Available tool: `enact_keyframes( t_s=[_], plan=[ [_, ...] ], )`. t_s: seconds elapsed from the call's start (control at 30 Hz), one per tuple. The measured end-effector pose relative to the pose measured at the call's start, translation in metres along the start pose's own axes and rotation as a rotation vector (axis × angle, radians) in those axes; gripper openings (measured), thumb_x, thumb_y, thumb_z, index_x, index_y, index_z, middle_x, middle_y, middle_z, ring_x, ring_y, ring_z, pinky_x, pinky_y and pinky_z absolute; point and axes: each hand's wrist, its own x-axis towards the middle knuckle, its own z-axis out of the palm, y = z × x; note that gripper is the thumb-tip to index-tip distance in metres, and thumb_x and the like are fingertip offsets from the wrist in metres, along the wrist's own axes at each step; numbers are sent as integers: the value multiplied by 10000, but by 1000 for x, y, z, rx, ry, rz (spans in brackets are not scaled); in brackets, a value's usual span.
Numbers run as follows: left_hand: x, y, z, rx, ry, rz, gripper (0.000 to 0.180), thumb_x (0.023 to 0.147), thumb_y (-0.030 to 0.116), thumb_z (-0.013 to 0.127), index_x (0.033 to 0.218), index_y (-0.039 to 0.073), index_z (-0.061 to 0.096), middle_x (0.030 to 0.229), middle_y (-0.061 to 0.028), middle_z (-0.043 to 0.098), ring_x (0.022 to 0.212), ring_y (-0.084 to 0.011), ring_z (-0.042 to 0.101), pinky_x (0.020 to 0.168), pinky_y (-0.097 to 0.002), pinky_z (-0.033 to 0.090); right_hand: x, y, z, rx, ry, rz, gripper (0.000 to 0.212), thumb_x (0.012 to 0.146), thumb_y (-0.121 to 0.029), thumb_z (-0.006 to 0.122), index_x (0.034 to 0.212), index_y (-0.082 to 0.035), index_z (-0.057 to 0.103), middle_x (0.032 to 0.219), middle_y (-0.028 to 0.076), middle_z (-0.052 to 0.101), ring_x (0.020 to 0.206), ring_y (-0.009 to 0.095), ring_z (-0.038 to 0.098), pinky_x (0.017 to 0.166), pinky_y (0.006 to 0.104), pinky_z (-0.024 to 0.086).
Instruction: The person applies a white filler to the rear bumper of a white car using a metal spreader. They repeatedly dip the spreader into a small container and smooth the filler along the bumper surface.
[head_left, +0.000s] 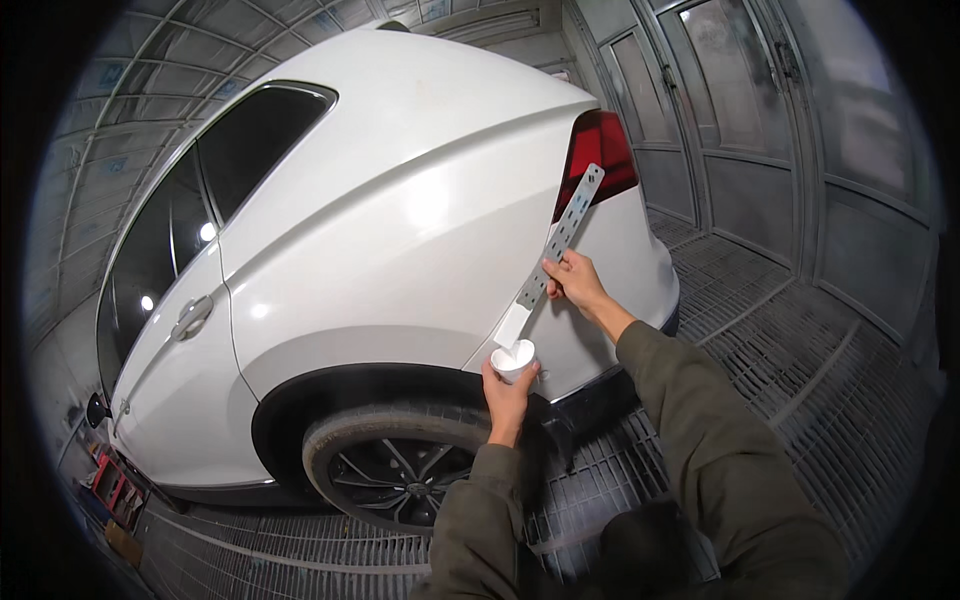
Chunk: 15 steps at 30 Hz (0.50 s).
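My left hand (507,402) is closed round a small white cup (513,362) that holds white paint-like liquid. In my right hand (577,279) is a long flat metal strip with a row of holes, a mixing stick (572,217), pinched near its middle. The stick slants; its lower end, coated white, sits just over or in the cup's mouth, and I cannot tell which. Its upper end stands in front of the red tail light (607,152). Behind both hands is the rear side of a white car (420,230).
Below the left hand is the car's rear wheel (400,470). A metal grating floor (760,330) runs under and beside the car. Panelled grey doors (745,120) stand at the right. A red rack (115,487) is at the far lower left.
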Motion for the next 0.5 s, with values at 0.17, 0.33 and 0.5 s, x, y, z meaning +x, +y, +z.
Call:
enact_keyframes(
  t_s=[0.17,0.33,0.5],
  plan=[
    [2,-1,-4,13,-34,1,747,794,181,905,1348,-49,460,1260,-156,598,1150,-229,600,970,-348,498,1,-1,0,-7,-2,-3,192,1033,-209,644,994,-36,568,681,43,635,568,112,598,514,246,472],
    [2,-4,-2,-13,-17,-5,753,793,187,907,1352,-51,463,1250,-157,604,1148,-233,604,971,-350,501,0,0,0,-7,1,-12,195,1029,-203,647,994,-29,568,680,43,634,564,116,600,516,250,479],
    [0,6,0,11,6,24,638,799,144,901,1270,-30,508,1189,-122,632,1087,-196,627,940,-332,510,-2,-4,0,0,-3,-5,201,1025,-204,655,977,-32,564,679,39,634,557,113,602,519,254,480]
  ],
)
